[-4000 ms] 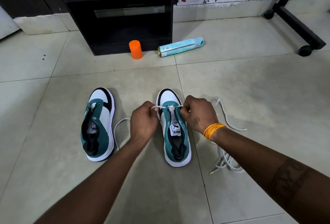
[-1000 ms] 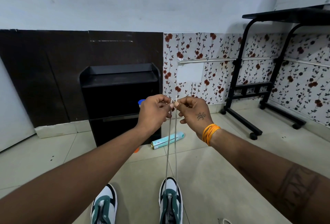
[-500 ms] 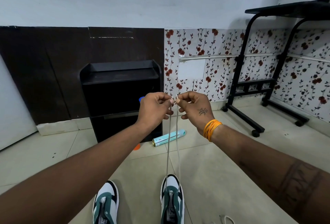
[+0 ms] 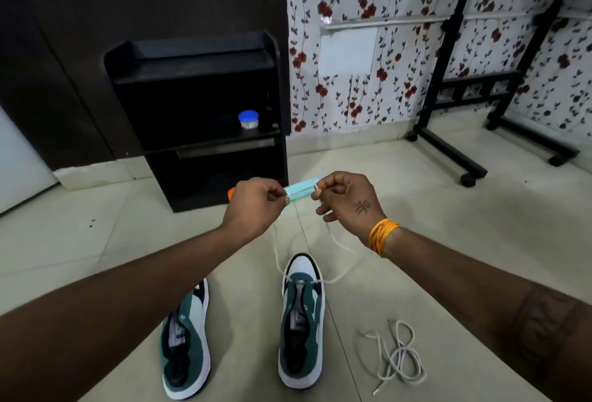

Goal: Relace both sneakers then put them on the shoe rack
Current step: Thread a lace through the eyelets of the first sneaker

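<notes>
Currently both hands are hovering above the floor, each pinching one end of the white lace [image 4: 336, 243]: left hand [image 4: 254, 206] is gripping its end between thumb and forefinger, right hand [image 4: 347, 199] is doing the same, other fingers curled. Lace is running slack down from both hands through the front eyelets of the right sneaker [image 4: 302, 321], which is sitting on the floor tiles, toe pointing away. Left sneaker [image 4: 185, 342] is lying just beside it, unlaced. Second lace [image 4: 395, 353] is lying in a loose tangle on the floor [image 4: 448, 225], to the right of the right sneaker. Black shoe rack [image 4: 205, 119] is standing against the wall beyond, holding a small blue-lidded jar [image 4: 248, 119]
</notes>
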A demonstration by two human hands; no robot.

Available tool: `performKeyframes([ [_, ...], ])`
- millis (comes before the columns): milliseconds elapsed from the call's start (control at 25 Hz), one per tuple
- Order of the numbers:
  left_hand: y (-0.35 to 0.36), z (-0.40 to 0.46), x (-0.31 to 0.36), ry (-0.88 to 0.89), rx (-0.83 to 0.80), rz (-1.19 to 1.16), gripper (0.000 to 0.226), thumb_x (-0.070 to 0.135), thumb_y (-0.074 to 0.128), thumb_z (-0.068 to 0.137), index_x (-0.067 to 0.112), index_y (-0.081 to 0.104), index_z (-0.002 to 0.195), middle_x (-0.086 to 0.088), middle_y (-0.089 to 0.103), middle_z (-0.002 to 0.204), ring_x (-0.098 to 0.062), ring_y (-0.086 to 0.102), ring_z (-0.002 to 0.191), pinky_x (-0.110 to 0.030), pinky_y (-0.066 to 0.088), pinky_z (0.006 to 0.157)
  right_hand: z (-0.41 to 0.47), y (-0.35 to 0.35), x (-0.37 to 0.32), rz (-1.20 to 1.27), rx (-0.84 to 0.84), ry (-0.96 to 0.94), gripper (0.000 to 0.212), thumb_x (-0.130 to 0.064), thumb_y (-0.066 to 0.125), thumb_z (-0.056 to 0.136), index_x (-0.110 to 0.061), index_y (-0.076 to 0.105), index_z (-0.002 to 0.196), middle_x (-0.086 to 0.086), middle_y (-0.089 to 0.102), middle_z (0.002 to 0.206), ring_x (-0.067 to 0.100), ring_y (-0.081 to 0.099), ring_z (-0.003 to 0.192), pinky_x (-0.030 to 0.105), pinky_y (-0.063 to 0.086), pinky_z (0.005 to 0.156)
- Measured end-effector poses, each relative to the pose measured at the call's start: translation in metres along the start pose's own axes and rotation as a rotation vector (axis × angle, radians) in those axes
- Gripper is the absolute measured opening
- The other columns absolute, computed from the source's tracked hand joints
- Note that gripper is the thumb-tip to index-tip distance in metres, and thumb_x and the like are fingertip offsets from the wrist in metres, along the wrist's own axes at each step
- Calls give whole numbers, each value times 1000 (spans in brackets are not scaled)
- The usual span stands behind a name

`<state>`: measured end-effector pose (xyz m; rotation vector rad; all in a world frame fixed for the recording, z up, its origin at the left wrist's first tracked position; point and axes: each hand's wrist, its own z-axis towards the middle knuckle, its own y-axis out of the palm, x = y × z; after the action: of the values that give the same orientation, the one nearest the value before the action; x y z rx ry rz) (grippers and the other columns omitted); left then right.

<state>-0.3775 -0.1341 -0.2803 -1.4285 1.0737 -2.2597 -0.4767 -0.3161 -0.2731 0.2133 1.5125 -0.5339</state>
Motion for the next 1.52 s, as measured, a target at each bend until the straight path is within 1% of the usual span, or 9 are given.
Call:
performKeyframes([
  [200,56,-48,-67,-50,-113,306,5,30,76,87,26,78,86,8,77,84,-18,71,82,-31,54,70,-25,11,96,-48,-38,108,20,0,61,92,-13,75,96,10,76,87,26,72,63,33,59,57],
  [320,92,-81,-104,-172,-218,450,10,32,74,87,24,72,81,4,73,81,-24,69,82,-30,45,63,-41,17,145,-62,-52,188,22,2,60,91,-12,76,97,14,75,89,34,74,67,40,63,59],
  [560,128,-111,-128,-325,-542,586,21,17,64,88,20,77,104,-9,75,109,-32,72,100,-34,57,82,-53,24,187,-106,-92,259,14,-2,67,92,-12,76,89,8,74,85,27,75,66,33,61,56],
  [720,126,-114,-103,-316,-214,335,27,27,50,93,15,74,89,-6,75,89,-34,69,87,-38,56,78,-50,29,189,-117,-98,247,10,-6,68,93,-10,75,88,7,74,78,24,74,64,34,62,56],
  [800,125,-123,-81,-300,-119,209,27,32,51,95,19,75,94,1,76,91,-26,69,82,-37,54,77,-50,33,188,-101,-101,240,9,-6,68,93,-9,75,87,6,73,75,24,73,62,33,62,58],
  [920,134,-132,-64,-259,-136,252,25,37,57,91,24,73,106,4,73,104,-24,69,89,-34,53,79,-49,38,190,-115,-98,204,9,-6,69,91,-10,76,87,-2,72,73,21,73,62,29,60,61],
  [1240,147,-129,-69,-253,-74,303,15,21,60,92,15,73,98,-4,71,97,-29,66,89,-36,47,74,-50,43,200,-203,-108,130,10,-14,73,87,-20,79,82,-10,73,73,3,65,64,27,57,69],
  [1400,144,-132,-62,-388,22,141,17,17,62,95,16,79,94,0,78,92,-25,69,87,-29,40,69,-51,45,198,-297,-140,62,10,-14,74,86,-21,80,82,-13,75,79,-1,66,74,21,52,78],
  [1520,148,-134,-63,-556,32,-46,16,22,65,94,19,78,85,5,76,80,-22,71,81,-35,53,73,-53,46,195,-401,-178,16,9,-19,73,84,-25,79,81,-12,75,81,7,69,79,31,57,82],
])
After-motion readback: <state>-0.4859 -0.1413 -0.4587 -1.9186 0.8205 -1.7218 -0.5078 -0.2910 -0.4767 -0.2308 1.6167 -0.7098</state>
